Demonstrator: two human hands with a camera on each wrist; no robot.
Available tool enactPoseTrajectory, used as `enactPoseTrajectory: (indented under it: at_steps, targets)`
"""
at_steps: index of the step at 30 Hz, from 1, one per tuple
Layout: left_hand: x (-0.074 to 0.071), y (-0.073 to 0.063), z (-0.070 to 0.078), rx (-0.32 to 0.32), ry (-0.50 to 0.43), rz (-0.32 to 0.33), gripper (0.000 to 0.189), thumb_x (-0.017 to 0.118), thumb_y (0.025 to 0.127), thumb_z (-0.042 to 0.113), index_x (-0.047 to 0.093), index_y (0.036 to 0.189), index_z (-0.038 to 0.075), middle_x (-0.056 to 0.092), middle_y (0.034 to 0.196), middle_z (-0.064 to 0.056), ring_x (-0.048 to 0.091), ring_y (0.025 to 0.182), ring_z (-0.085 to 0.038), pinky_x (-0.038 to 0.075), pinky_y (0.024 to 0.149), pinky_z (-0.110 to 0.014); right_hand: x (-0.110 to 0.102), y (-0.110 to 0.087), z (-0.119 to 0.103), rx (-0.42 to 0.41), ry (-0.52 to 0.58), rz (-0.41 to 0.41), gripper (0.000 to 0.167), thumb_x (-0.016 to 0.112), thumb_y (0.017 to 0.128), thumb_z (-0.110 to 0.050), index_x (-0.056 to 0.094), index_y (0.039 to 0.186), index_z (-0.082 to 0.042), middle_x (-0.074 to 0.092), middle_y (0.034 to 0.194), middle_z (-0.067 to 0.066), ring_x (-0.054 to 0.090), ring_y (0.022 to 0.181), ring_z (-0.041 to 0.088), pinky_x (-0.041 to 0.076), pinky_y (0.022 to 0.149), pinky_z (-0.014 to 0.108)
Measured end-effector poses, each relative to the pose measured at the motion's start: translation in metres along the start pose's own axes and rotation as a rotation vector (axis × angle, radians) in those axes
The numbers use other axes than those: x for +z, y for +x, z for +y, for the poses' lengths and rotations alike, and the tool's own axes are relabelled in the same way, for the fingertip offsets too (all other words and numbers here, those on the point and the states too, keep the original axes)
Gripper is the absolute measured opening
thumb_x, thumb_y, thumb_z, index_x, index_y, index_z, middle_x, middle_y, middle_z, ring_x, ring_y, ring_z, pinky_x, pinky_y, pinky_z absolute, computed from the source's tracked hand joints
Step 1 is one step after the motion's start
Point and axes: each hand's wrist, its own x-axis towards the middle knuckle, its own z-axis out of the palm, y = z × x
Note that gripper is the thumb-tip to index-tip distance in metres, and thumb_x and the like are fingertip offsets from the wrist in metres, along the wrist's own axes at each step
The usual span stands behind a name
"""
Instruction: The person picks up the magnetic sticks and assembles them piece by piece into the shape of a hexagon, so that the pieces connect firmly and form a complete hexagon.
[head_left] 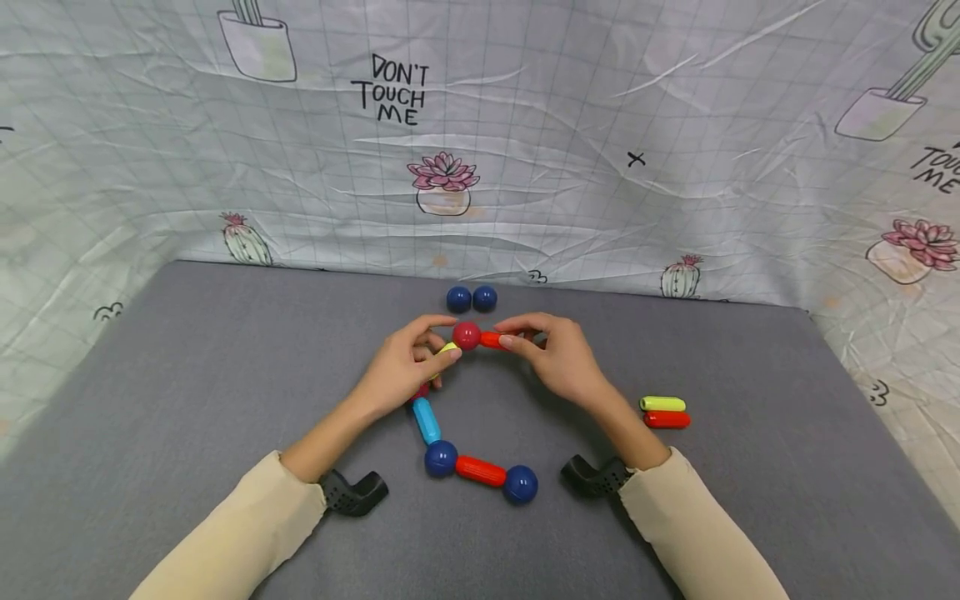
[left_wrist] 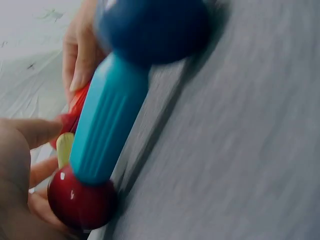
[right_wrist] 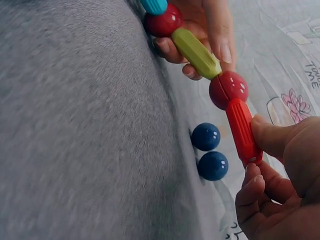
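Note:
A chain of balls and ribbed rods curves across the grey table. My left hand (head_left: pixel 405 364) grips its yellow-green rod (right_wrist: pixel 196 53), thumb and fingers close to the red ball (head_left: pixel 467 335) at the rod's far end. From that ball a red rod (right_wrist: pixel 242 127) extends right, pinched between the thumb and fingers of my right hand (head_left: pixel 557 357). Another red ball (left_wrist: pixel 82 200), partly behind my left fingers in the head view, joins the yellow-green rod to a light blue rod (head_left: pixel 426 419). Nearer the front follow a dark blue ball (head_left: pixel 440 458), a second red rod (head_left: pixel 480 471) and another dark blue ball (head_left: pixel 521 484).
Two loose dark blue balls (head_left: pixel 472 298) sit side by side behind the hands. At the right, a loose yellow-green rod (head_left: pixel 663 403) lies against a loose red rod (head_left: pixel 667 419). A printed cloth (head_left: pixel 540 192) hangs behind the table (head_left: pixel 225 375).

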Motion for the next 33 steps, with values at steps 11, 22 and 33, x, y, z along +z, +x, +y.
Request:
enactPoseTrajectory:
  at_steps: [11, 22, 33]
  targets:
    - [-0.015, 0.001, -0.009, -0.025, -0.129, -0.088, 0.041, 0.066, 0.092, 0.020, 0.055, 0.129, 0.005, 0.058, 0.096, -0.017, 0.062, 0.057, -0.030, 0.052, 0.055, -0.033, 0.012, 0.012, -0.007, -0.068, -0.006, -0.108, 0.015, 0.069, 0.090, -0.020, 0.074, 0.103, -0.015, 0.065, 0.088, -0.004, 0.054, 0.072, 0.014, 0.039, 0.058, 0.028]
    - [-0.016, 0.000, -0.015, -0.006, -0.205, -0.095, 0.037, 0.068, 0.091, 0.017, 0.058, 0.124, 0.004, 0.060, 0.081, -0.022, 0.059, 0.061, -0.028, 0.052, 0.056, -0.032, 0.019, 0.018, -0.018, -0.125, 0.003, -0.175, 0.017, 0.066, 0.092, -0.016, 0.073, 0.107, -0.013, 0.064, 0.092, -0.004, 0.054, 0.074, 0.015, 0.042, 0.058, 0.028]
    - [-0.016, -0.001, -0.016, 0.037, -0.151, -0.052, 0.030, 0.071, 0.088, 0.014, 0.062, 0.116, 0.007, 0.059, 0.076, -0.017, 0.056, 0.058, -0.026, 0.045, 0.054, -0.027, 0.021, 0.020, -0.018, -0.120, 0.010, -0.195, 0.018, 0.066, 0.092, -0.016, 0.071, 0.109, -0.014, 0.066, 0.098, -0.005, 0.056, 0.079, 0.013, 0.047, 0.065, 0.029]
